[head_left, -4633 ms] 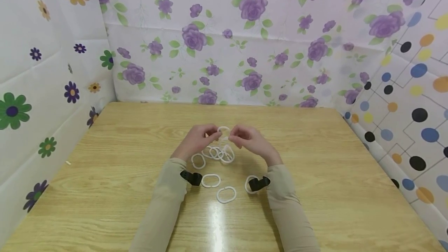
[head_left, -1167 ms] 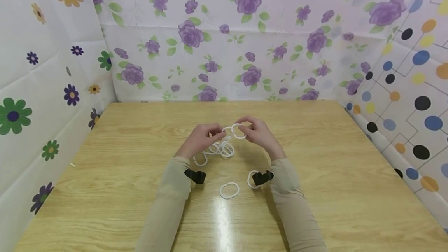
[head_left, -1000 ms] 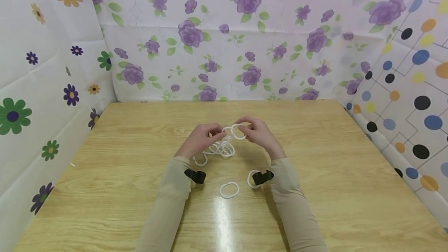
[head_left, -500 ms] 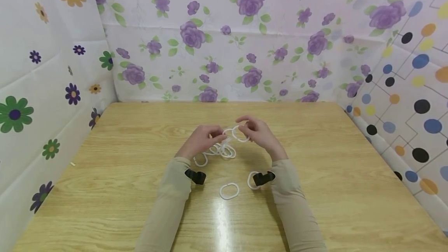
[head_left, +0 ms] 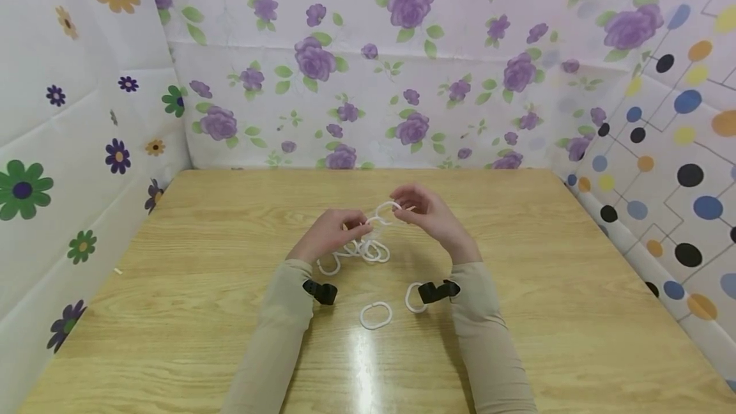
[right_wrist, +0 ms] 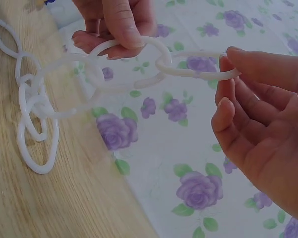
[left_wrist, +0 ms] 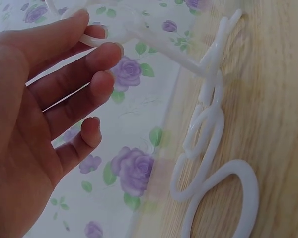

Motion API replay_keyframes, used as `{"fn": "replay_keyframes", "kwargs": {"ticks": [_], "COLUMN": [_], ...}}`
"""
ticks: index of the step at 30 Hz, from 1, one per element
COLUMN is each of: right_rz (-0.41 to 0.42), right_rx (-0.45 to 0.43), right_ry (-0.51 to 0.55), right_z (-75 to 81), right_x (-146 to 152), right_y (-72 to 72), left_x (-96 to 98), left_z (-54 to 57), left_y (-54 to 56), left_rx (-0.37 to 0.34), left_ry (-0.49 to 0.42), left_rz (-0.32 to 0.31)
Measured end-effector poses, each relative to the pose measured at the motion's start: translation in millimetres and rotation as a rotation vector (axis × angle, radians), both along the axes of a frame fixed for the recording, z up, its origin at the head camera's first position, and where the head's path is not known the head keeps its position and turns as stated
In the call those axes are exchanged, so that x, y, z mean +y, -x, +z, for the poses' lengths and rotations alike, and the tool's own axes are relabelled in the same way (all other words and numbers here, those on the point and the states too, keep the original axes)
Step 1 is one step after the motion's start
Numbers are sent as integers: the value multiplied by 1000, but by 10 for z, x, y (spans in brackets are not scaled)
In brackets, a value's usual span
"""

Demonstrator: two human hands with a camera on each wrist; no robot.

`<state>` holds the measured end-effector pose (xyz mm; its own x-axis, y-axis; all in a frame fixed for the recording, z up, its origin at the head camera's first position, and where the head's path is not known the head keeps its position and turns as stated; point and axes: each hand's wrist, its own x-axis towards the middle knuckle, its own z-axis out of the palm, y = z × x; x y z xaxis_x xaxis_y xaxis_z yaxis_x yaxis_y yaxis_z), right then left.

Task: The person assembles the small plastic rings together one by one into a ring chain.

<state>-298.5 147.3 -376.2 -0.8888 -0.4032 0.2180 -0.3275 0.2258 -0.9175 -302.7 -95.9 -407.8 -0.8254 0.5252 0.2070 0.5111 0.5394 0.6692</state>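
Note:
My left hand [head_left: 332, 233] pinches a white plastic chain link [right_wrist: 161, 49] between thumb and fingertips, above the table. Threaded through that link is the end link [right_wrist: 198, 76], whose far end my right hand [head_left: 431, 214] pinches between thumb and index finger. From the left hand's link more joined links run down to a heap of white chain [left_wrist: 221, 114] on the wood. In the right wrist view the end link lies nearly flat, stretched between both hands. The other fingers of the left hand [left_wrist: 64, 94] are loosely bent.
Two loose white links lie nearer the person: one oval link [head_left: 374, 328] in the middle, another link [head_left: 407, 299] partly behind the right wrist camera [head_left: 439, 291]. A small white piece [head_left: 118, 271] is at the table's left edge. Patterned sheets surround the wooden table [head_left: 230, 350].
A loose link once beside the left wrist is gone from the table; the right hand now holds a link joined to the chain. Lately the right hand rises slightly, turning that link flatter.

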Motion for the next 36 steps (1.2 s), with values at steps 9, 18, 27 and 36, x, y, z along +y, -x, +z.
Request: {"fn": "replay_keyframes", "kwargs": {"ticks": [9,18,27,36], "right_rz": [-3,15,21,52], "right_rx": [36,36,34,86], "right_ry": [1,-73,-98,-121], "right_z": [23,-18,-14,-68], "right_x": [-33,-54,-88,-180], "right_y": [6,-6,-11,5], "left_x": [-1,11,5,14], "left_z": [-13,-24,73,104], "left_y": [-8,-25,-54,-62], "left_rx": [-25,-142,-113,-114], "left_ry": [-12,11,2,-1], "left_rz": [-39,-65,-79,-72]}}
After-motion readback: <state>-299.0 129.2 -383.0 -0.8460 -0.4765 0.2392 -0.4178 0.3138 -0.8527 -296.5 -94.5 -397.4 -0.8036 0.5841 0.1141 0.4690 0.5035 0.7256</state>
